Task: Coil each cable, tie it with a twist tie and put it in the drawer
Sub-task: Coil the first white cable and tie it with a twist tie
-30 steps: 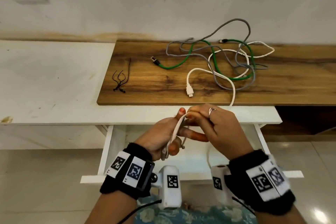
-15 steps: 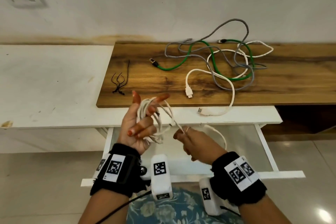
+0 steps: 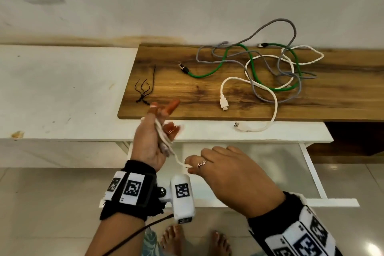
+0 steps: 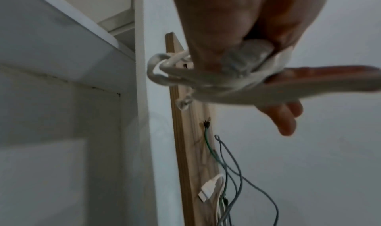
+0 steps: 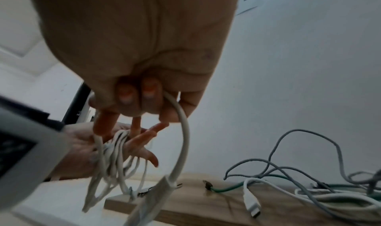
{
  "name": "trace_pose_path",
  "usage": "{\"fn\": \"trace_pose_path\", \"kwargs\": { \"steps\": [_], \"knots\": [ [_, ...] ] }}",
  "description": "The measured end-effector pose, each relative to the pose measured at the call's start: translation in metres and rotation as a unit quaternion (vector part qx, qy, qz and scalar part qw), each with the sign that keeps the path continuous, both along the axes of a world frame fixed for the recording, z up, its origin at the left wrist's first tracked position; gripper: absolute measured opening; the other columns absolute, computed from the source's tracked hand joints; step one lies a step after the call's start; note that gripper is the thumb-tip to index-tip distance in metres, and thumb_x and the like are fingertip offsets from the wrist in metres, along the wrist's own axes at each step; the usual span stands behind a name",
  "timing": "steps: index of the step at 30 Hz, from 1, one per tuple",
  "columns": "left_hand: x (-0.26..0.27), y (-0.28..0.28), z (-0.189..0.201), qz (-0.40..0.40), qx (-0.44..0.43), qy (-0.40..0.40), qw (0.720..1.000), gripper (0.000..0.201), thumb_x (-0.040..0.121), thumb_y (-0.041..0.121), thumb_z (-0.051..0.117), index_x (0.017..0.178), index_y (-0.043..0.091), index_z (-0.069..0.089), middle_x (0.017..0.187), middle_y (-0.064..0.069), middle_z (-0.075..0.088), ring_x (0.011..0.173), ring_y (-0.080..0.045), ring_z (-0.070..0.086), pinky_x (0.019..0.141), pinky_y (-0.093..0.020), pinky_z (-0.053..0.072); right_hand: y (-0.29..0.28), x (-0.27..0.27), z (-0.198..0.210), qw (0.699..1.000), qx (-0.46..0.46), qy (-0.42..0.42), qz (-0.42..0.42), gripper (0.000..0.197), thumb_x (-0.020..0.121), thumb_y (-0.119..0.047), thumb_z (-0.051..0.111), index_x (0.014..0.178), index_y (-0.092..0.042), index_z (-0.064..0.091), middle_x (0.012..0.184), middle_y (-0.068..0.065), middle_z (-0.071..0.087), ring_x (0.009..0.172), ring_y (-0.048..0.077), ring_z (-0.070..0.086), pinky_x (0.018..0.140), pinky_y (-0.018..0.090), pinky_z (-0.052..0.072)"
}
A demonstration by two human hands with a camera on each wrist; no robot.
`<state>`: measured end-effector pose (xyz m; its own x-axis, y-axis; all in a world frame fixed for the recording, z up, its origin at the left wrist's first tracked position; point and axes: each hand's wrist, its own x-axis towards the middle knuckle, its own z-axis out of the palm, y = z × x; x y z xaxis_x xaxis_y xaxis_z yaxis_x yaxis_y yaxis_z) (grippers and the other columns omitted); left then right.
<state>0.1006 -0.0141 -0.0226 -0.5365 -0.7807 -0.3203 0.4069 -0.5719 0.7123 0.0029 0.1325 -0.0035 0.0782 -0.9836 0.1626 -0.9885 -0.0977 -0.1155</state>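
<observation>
1. The white cable [image 3: 164, 141] being coiled sits as a bundle of loops across the palm of the left hand [image 3: 148, 143], held up in front of the white table's [image 3: 62, 89] edge; a short free tail runs down and right from the bundle to the right hand [image 3: 226, 172].
2. The left hand acts as the former for the coil: its fingers [image 3: 172, 129] are spread and mostly straight, with the loops lying across the palm, which looks meant to keep the turns even and stop them springing open.
3. The right hand pinches the tail between thumb and curled fingers, just beside the left wrist; in the right wrist view the cable leaves the fingertips [image 5: 148, 95] and arcs down to its plug [image 5: 156, 195]. Holding near the end lets it feed the last turn under tension.
4. By my reading the coiling of this cable is nearly finished; only the tail is left to wrap, then it needs a tie.
5. The twist ties [image 3: 145, 91] lie in a small dark cluster on the left end of the wooden board [image 3: 187, 97], near the left hand, so one can be picked up without setting the coil down far away.
6. The drawer [image 3: 311, 170] stands pulled out directly below both hands, ready to receive the tied coil.
7. Further right on the board lie the cables not yet done: a second white cable [image 3: 274, 108], a green cable [image 3: 209, 72] and a grey cable [image 3: 276, 25], tangled over one another
</observation>
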Motion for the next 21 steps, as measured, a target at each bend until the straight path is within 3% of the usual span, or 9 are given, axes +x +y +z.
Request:
{"fn": "trace_pose_path", "kwargs": {
  "steps": [3, 6, 8, 9, 11, 13, 16, 19, 21],
  "knots": [
    [-0.014, 0.015, 0.006, -0.121, -0.004, -0.046, 0.992, 0.022, 0.099, 0.031, 0.043, 0.112, 0.013, 0.043, 0.099, -0.005, 0.074, 0.056, -0.015, 0.068, 0.050, -0.028, 0.056, -0.003, -0.011, 0.008, 0.998, -0.034, -0.047, 0.015, 0.030, 0.091, -0.035, 0.036, 0.099, -0.027, 0.063, 0.077, -0.006, 0.060, 0.069, 0.016, 0.058, 0.055, 0.029, 0.044],
    [-0.021, 0.031, 0.008, -0.261, -0.032, -0.102, 0.959, 0.024, 0.099, 0.028, 0.046, 0.101, 0.006, 0.054, 0.088, -0.014, 0.073, 0.065, -0.024, 0.070, 0.060, -0.036, 0.060, -0.001, -0.029, 0.007, 0.989, -0.104, -0.099, -0.024, 0.032, 0.091, -0.037, 0.040, 0.097, -0.024, 0.069, 0.078, -0.005, 0.058, 0.069, 0.012, 0.053, 0.058, 0.026, 0.043],
    [-0.022, 0.039, 0.008, -0.334, -0.064, -0.137, 0.930, 0.033, 0.099, 0.032, 0.045, 0.094, 0.005, 0.064, 0.080, -0.015, 0.071, 0.062, -0.022, 0.070, 0.061, -0.034, 0.059, 0.001, -0.039, 0.004, 0.969, -0.148, -0.185, -0.068, 0.025, 0.088, -0.039, 0.050, 0.092, -0.023, 0.068, 0.075, -0.010, 0.058, 0.067, 0.005, 0.051, 0.060, 0.023, 0.044],
    [-0.023, 0.041, 0.008, -0.354, -0.072, -0.150, 0.920, 0.036, 0.097, 0.035, 0.045, 0.091, 0.006, 0.065, 0.075, -0.014, 0.071, 0.055, -0.020, 0.068, 0.054, -0.028, 0.058, 0.001, -0.044, 0.001, 0.951, -0.160, -0.248, -0.095, 0.019, 0.084, -0.042, 0.057, 0.087, -0.026, 0.066, 0.071, -0.012, 0.058, 0.064, 0.005, 0.051, 0.058, 0.020, 0.044],
    [-0.024, 0.042, 0.008, -0.357, -0.067, -0.170, 0.916, 0.042, 0.091, 0.045, 0.048, 0.080, 0.007, 0.061, 0.057, -0.011, 0.065, 0.033, -0.011, 0.051, 0.036, -0.017, 0.042, -0.002, -0.047, -0.005, 0.896, -0.150, -0.387, -0.157, 0.022, 0.073, -0.046, 0.073, 0.078, -0.031, 0.058, 0.063, -0.006, 0.059, 0.059, 0.011, 0.054, 0.055, 0.020, 0.046],
    [-0.025, 0.039, 0.004, -0.334, -0.033, -0.163, 0.928, 0.049, 0.083, 0.055, 0.049, 0.074, 0.008, 0.057, 0.042, -0.003, 0.050, 0.024, -0.005, 0.030, 0.031, -0.011, 0.026, -0.007, -0.047, -0.013, 0.829, -0.109, -0.515, -0.192, 0.024, 0.069, -0.045, 0.073, 0.075, -0.026, 0.059, 0.065, 0.001, 0.063, 0.063, 0.023, 0.061, 0.053, 0.024, 0.049],
    [-0.022, 0.032, 0.001, -0.345, 0.004, -0.138, 0.929, 0.062, 0.079, 0.063, 0.044, 0.080, 0.005, 0.065, 0.036, 0.003, 0.037, 0.022, 0.000, 0.021, 0.030, -0.008, 0.017, -0.013, -0.048, -0.023, 0.775, -0.035, -0.594, -0.212, 0.022, 0.072, -0.042, 0.065, 0.079, -0.022, 0.061, 0.066, -0.006, 0.058, 0.056, 0.013, 0.056, 0.047, 0.022, 0.045],
    [-0.016, 0.026, -0.001, -0.359, 0.023, -0.101, 0.928, 0.065, 0.076, 0.063, 0.045, 0.079, 0.003, 0.067, 0.034, 0.004, 0.037, 0.021, 0.001, 0.021, 0.029, -0.008, 0.014, -0.012, -0.048, -0.028, 0.728, 0.024, -0.652, -0.208, 0.024, 0.072, -0.043, 0.063, 0.085, -0.022, 0.062, 0.072, 0.006, 0.048, 0.052, 0.004, 0.044, 0.045, 0.022, 0.042],
    [-0.012, 0.021, -0.002, -0.362, 0.056, -0.050, 0.929, 0.062, 0.077, 0.060, 0.050, 0.087, 0.000, 0.065, 0.033, 0.005, 0.040, 0.020, 0.001, 0.025, 0.027, -0.009, 0.014, -0.011, -0.048, -0.028, 0.688, 0.035, -0.695, -0.207, 0.022, 0.073, -0.040, 0.064, 0.086, -0.022, 0.064, 0.074, 0.005, 0.050, 0.055, 0.004, 0.045, 0.046, 0.022, 0.043]
  ]
}}
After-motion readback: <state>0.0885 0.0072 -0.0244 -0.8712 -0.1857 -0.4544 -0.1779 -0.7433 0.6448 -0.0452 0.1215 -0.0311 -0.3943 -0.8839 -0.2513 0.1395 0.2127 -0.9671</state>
